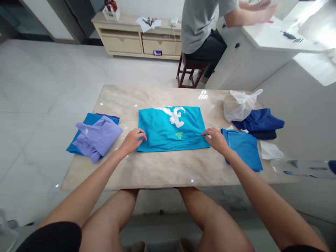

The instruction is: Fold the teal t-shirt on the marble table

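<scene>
A turquoise T-shirt (168,127), folded into a wide rectangle, lies flat in front of me. It bears a white figure print and a small yellow-green logo, and its lower part is wrinkled. At its left edge, my left hand (134,140) has its fingers curled together on the fabric. My right hand (216,140) pinches the opposite edge between thumb and fingers. Just beyond the right hand rests a folded blue cloth (243,147). To the left, a loosely folded lavender garment (98,136) lies on top of a blue one (75,141).
The marble-patterned table (162,171) also carries a tied white plastic bag (238,105), dark blue clothing (259,120) and a clear plastic bottle (304,168) at the right. Behind it, a person (201,31) sits on a stool (190,68) by a white counter (278,38).
</scene>
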{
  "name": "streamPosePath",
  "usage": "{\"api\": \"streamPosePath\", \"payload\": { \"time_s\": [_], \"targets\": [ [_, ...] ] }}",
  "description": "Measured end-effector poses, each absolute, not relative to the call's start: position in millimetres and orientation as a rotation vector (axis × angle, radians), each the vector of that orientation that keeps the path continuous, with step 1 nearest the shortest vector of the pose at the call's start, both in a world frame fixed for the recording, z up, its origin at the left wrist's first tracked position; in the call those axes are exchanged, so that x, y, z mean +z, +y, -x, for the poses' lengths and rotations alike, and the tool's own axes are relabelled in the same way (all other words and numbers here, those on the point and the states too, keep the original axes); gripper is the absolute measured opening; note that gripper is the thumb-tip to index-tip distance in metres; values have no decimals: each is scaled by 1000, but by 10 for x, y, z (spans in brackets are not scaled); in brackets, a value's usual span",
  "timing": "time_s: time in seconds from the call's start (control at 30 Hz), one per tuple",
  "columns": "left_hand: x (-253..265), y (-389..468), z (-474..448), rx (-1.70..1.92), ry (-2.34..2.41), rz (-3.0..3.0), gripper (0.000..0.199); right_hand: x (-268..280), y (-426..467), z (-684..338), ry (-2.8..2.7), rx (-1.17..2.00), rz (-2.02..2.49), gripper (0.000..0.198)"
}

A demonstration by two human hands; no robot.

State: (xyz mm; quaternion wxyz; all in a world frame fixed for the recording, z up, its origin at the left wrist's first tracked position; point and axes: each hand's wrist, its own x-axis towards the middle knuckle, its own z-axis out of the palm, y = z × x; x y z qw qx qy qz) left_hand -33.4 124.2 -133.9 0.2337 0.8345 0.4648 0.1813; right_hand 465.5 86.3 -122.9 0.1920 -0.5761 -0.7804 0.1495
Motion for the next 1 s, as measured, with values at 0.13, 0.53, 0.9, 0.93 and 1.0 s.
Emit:
{"api": "streamPosePath", "payload": {
  "time_s": [0.13,0.53,0.9,0.93,1.0],
  "targets": [
    [-1305,1138,437,312,1317,-2336,23,-1236,659,-4661,-2199,432,1642,19],
    [118,-142,123,-159,1562,-2177,29,-273,-1088,-3967,-1740,838,1766,42],
    [373,-1839,147,100,1744,-2221,38,-221,-2614,-3126,-1545,487,1708,39],
    [376,-1838,125,120,1758,-2215,39,-237,-2615,-3051,-1543,422,1715,39],
    [383,-1801,75,134,1770,-2204,38,-249,-2581,-2943,-1539,345,1727,36]
  ]
}}
